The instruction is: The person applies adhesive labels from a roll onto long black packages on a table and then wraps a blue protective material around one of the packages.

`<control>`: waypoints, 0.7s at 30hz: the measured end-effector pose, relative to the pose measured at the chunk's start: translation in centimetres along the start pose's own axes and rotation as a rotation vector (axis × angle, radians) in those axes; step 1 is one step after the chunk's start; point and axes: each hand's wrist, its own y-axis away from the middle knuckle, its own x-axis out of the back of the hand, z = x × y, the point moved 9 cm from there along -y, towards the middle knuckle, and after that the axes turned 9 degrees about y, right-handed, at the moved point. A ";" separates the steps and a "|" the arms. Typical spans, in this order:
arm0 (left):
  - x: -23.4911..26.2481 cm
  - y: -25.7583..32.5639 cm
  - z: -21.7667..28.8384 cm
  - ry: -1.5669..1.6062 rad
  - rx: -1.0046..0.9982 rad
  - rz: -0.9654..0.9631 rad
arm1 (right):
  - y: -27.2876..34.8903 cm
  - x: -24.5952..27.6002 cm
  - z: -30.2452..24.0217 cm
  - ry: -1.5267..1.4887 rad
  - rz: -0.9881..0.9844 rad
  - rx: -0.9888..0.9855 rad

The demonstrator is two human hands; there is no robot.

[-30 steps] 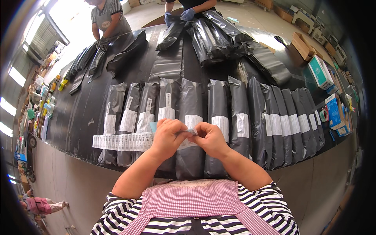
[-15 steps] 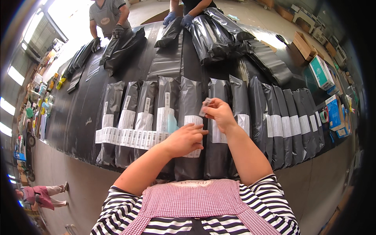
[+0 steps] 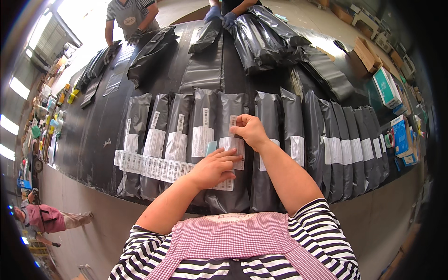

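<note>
A grey plastic mailing bag (image 3: 228, 103) lies upright in the row before me, with a white printed label (image 3: 236, 143) on its middle. My right hand (image 3: 252, 132) pinches the edge of a small barcode sticker (image 3: 233, 122), which lies against the bag just above that label. My left hand (image 3: 215, 167) rests on the bag's lower half with fingers stretched out, partly covering the label. Under it runs a long strip of barcode stickers (image 3: 154, 168) across the bags to the left. A pale blue-green slip (image 3: 211, 148) shows by its fingertips.
More labelled grey bags (image 3: 177, 123) lie to the left and others (image 3: 336, 144) to the right. Across the black table (image 3: 100, 135), two people handle dark bags (image 3: 151, 53). Boxes (image 3: 386, 88) and a tape roll (image 3: 388, 139) sit at the right edge.
My right hand has moved left and brought the sticker from the air down onto the bag. My left hand has shifted slightly left and down. The far-left person's hands have moved.
</note>
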 end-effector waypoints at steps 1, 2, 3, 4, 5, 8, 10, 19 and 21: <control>-0.1 0.0 -0.1 -0.016 -0.008 -0.004 | 0.0 -0.1 -0.2 0.004 0.000 0.004; -0.2 0.0 -0.2 -0.031 -0.016 -0.009 | 0.0 -0.1 -0.2 0.021 0.011 0.012; -0.2 -0.1 -0.3 -0.031 -0.016 -0.004 | 0.0 0.0 -0.2 0.037 0.022 0.019; -0.3 -0.1 -0.3 -0.032 -0.018 -0.002 | 0.1 0.0 -0.1 0.051 0.034 0.026; -0.3 -0.1 -0.3 -0.031 -0.019 0.001 | 0.1 0.0 0.1 0.086 0.041 0.031; -0.1 -0.1 0.0 -0.014 -0.024 0.014 | 0.2 -0.1 -0.3 0.185 0.050 0.056; -0.1 0.0 -0.1 -0.003 -0.032 0.025 | 0.7 -0.3 -1.1 0.244 0.040 0.088; -0.6 0.0 -0.5 0.000 -0.027 0.015 | 0.1 1.5 -3.5 0.535 0.333 0.286; -0.6 -0.1 -0.4 0.036 -0.018 0.015 | -1.8 2.2 -2.6 0.551 0.344 0.165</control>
